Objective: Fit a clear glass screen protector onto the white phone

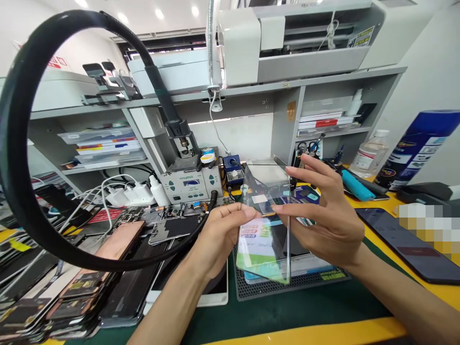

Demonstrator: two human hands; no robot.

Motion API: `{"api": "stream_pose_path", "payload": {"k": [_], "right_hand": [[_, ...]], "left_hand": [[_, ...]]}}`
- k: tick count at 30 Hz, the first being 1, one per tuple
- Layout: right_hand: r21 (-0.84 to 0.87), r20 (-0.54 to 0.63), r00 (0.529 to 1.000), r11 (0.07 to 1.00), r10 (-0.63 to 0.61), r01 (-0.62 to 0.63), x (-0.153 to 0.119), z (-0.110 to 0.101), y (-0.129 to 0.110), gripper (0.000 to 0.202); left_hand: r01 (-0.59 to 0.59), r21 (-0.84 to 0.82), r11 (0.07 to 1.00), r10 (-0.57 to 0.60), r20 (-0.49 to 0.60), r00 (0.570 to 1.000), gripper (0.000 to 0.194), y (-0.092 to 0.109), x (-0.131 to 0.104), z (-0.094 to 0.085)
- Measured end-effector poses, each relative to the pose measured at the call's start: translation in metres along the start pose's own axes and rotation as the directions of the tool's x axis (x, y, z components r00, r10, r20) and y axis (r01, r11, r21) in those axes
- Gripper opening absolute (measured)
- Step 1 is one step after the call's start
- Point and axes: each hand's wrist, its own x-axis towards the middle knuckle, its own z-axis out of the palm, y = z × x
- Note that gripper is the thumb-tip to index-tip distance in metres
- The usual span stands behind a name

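My left hand (pixel 223 230) pinches the left edge of a clear phone-sized panel (pixel 268 258), with the thumb on its face. The panel is see-through and tilted, so the coloured things behind show through it. At its right edge is my right hand (pixel 323 211). One fingertip presses near the middle of the panel and other fingers lie behind the edge, while the upper fingers are spread by its top corner. Under the panel lie a perforated dark mat (pixel 251 290) and a stack of flat items partly hidden by it.
Left are piled phone parts (pixel 89 287) and a white-framed phone (pixel 215 299). A thick black hose (pixel 10 143) loops in front, from a soldering station (pixel 192 184). Right stand a dark phone (pixel 406 244), a clear bottle (pixel 370 153) and a blue spray can (pixel 417 148). Shelves (pixel 283 120) rise behind.
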Motion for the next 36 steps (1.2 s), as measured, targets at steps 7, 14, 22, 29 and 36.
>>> {"api": "stream_pose_path", "payload": {"k": [7,14,22,29,36], "right_hand": [[0.316,0.083,0.876,0.821,0.475,-0.475,-0.007,0.002,-0.01,0.041],[0.461,0.615,0.494,0.228,0.615,-0.858,-0.004,0.002,-0.017,0.019],[0.484,0.67,0.455,0.119,0.587,-0.867,-0.004,-0.001,-0.017,0.019],[0.494,0.676,0.436,0.074,0.594,-0.866,-0.001,0.0,-0.018,0.021],[0.415,0.591,0.453,0.23,0.667,-0.88,0.003,0.0,-0.025,0.019]], "left_hand": [[-0.289,0.237,0.928,0.318,-0.094,0.943,0.015,-0.008,0.0,0.0],[-0.329,0.348,0.878,0.367,-0.046,0.929,0.017,-0.016,-0.001,0.002],[-0.266,0.28,0.923,0.293,-0.061,0.954,0.016,-0.018,-0.002,0.001],[-0.263,0.252,0.931,0.281,-0.039,0.959,0.016,-0.018,-0.002,0.0],[-0.347,0.436,0.83,0.432,-0.11,0.895,0.017,-0.021,-0.002,0.003]]}}
